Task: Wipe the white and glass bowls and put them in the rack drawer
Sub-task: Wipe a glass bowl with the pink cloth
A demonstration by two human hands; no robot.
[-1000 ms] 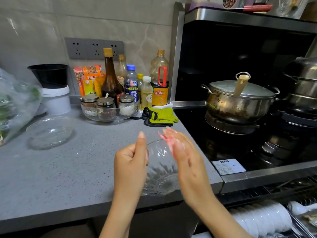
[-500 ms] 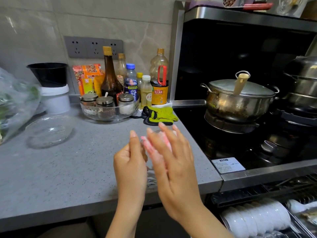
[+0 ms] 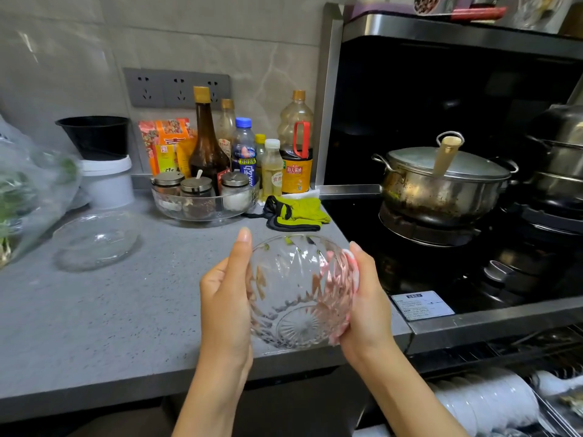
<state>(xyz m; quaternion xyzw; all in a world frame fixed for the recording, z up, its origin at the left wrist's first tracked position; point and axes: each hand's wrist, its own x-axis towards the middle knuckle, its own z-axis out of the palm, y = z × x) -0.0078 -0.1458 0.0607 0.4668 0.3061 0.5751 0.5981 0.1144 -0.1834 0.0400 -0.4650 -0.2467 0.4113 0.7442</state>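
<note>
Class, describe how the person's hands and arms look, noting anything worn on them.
The left hand and right hand are bare: no gloves, rings, watch or bracelet show. Both forearms are uncovered, with no sleeve in view.

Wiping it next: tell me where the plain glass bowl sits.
Head view: the plain glass bowl sits left on the counter, before the white tub, beside the bag of greens.
</note>
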